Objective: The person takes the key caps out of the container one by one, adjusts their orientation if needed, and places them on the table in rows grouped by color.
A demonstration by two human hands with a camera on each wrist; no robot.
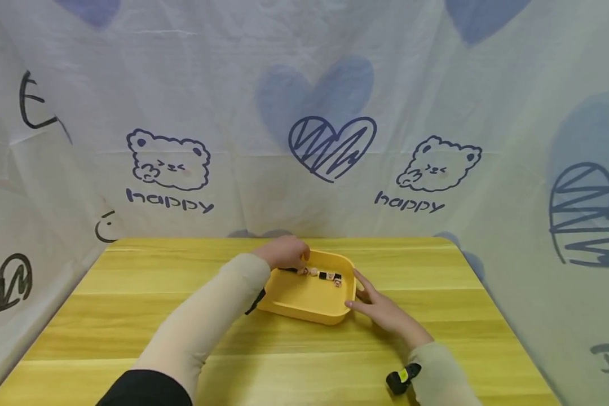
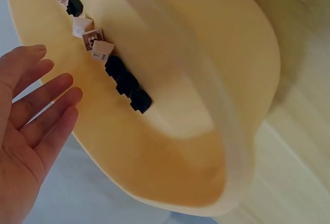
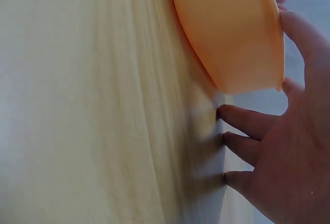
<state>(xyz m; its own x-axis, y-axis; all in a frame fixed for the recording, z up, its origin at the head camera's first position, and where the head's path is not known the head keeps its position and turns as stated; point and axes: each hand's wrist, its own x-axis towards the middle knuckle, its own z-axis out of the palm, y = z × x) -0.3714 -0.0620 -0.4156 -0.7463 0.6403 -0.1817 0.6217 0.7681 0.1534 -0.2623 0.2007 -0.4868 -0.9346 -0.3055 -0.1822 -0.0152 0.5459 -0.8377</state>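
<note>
Yellow tray holds nine small cubes, both hands beside it.

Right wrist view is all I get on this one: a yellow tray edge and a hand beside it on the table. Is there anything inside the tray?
Observer: Yes. The head view shows a row of small cubes, some beige and some black, along the far inner wall of the yellow tray.
Operator: Where is the other hand?
Observer: The left hand is at the tray's far left corner, by the end of that row.
Operator: Is it gripping a cube?
Observer: No. The left wrist view shows its fingers straight and holding nothing, just outside the rim.
</note>
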